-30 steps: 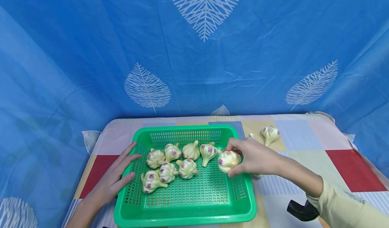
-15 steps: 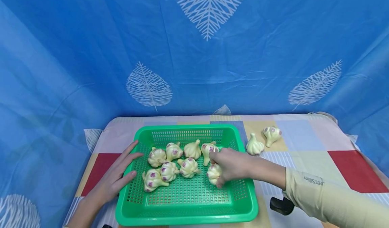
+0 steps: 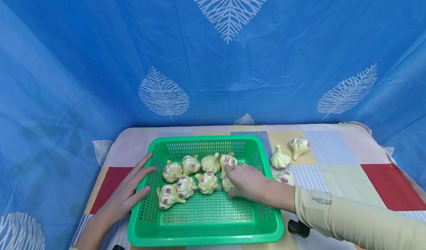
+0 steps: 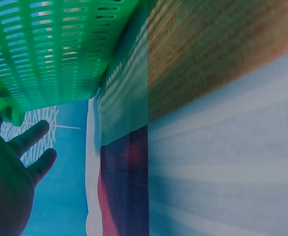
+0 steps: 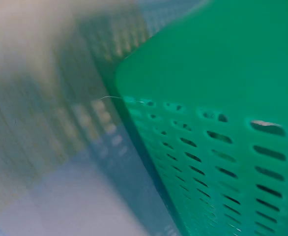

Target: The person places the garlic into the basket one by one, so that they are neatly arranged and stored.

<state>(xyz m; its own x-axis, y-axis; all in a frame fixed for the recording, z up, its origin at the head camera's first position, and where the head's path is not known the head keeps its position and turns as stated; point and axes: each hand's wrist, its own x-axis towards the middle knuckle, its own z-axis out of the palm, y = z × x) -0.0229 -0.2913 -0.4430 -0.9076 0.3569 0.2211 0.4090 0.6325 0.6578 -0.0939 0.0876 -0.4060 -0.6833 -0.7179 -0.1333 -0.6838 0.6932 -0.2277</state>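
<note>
In the head view a green basket (image 3: 206, 239) holds several garlic bulbs (image 3: 208, 183) in its left and back part. My right hand (image 3: 247, 181) reaches over the basket's right rim and grips a garlic bulb (image 3: 227, 183), largely hidden by the fingers, low inside the basket. My left hand (image 3: 124, 194) lies along the left rim, fingers spread and relaxed, holding nothing. The left wrist view shows the left hand (image 4: 11, 177) beside the basket's perforated wall (image 4: 55, 49). Only the basket's outer wall (image 5: 222, 64) shows clearly in the right wrist view; the right hand is not visible there.
Right of the basket, three garlic bulbs lie on the patchwork tablecloth (image 3: 339, 179): two at the back (image 3: 299, 147) (image 3: 280, 158) and one (image 3: 285, 178) near the forearm. A blue curtain (image 3: 259, 76) with white leaf prints hangs behind and at the sides.
My right hand has carried its garlic bulb left and down into the basket, uncovering bulbs on the cloth. My left hand has stayed at the left rim.
</note>
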